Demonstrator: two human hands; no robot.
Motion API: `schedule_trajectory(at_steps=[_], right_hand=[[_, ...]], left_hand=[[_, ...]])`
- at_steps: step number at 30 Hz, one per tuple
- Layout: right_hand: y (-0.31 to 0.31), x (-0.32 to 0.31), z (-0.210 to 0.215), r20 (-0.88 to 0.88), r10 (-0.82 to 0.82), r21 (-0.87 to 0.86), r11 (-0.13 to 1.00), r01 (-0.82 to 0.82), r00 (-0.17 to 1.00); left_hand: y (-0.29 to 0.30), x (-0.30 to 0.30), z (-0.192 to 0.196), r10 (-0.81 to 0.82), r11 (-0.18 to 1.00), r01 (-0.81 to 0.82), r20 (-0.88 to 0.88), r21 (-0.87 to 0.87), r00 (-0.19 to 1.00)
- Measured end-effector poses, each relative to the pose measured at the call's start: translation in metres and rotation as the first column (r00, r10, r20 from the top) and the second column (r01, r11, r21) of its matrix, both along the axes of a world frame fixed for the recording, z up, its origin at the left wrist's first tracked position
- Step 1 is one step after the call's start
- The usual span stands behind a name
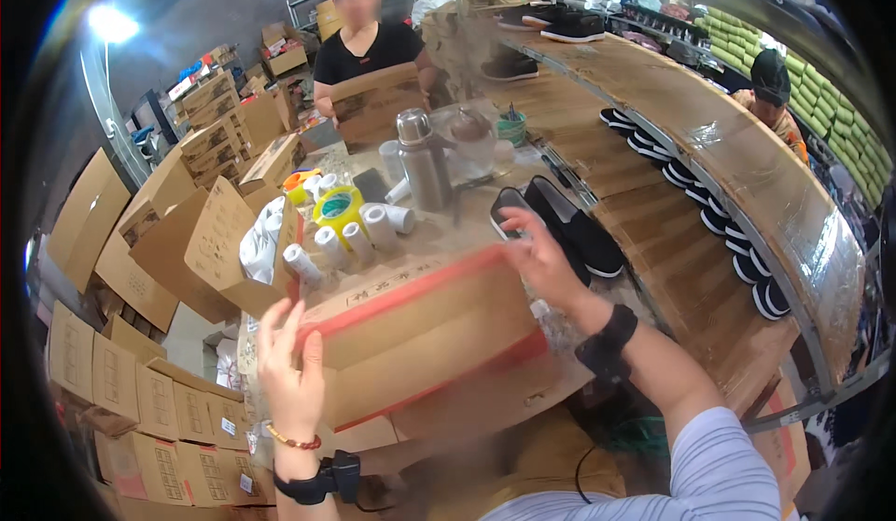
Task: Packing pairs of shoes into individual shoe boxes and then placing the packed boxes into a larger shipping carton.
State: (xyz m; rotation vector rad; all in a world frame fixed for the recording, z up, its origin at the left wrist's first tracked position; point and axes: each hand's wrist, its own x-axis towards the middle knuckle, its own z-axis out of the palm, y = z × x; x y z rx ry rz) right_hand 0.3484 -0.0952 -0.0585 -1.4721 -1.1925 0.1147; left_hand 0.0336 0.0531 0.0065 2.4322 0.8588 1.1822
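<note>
Bright overhead lamp (110,23) glare, hazy motion blur, fisheye-bent dark edges.

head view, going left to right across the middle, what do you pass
flattened cardboard boxes → white paper rolls → steel flask → black shoes on the table → row of black shoes on the shelf
</note>
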Motion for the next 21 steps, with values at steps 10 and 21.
schedule_trajectory(at_steps=[10,21], right_hand=[[-0.028,0.118,-0.098,0.641,-0.413,-0.271,0.667,0.694,0.647],[-0.104,0.042,-0.032,-0.858,0.383,0.410,0.912,0.006,0.342]], left_hand=[[-0.032,0.017,-0.060,0.031,0.994,0.034,-0.549,0.108,0.835],[-0.042,0.021,-0.041,0.010,0.978,0.020,-0.145,0.206,0.989]])
